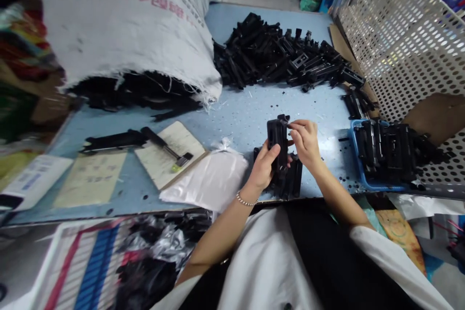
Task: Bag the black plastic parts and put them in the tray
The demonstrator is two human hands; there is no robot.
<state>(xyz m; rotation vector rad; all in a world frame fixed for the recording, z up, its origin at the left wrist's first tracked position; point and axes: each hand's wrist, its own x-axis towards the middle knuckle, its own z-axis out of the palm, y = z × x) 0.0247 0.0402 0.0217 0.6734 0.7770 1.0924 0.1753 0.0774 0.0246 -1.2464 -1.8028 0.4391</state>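
My left hand point(264, 167), with a beaded bracelet at the wrist, is closed around a black plastic part point(277, 138) held upright over the table's front edge. At the upper right of that part, my right hand point(305, 141) has its thumb and fingertips pinched together. Whatever lies between those fingertips is too small to make out. Beneath both hands more black plastic parts point(293, 179) lie near the edge, partly covered by the left hand. Just left of them rests a white plastic bag point(214, 177).
A large heap of black parts point(269, 55) covers the table's back. A white woven sack point(138, 24) spills more at left. A blue tray point(358, 155) full of parts stands right, before a perforated white crate point(403, 34). A black-handled tool point(167, 147) lies on a pad point(160, 172).
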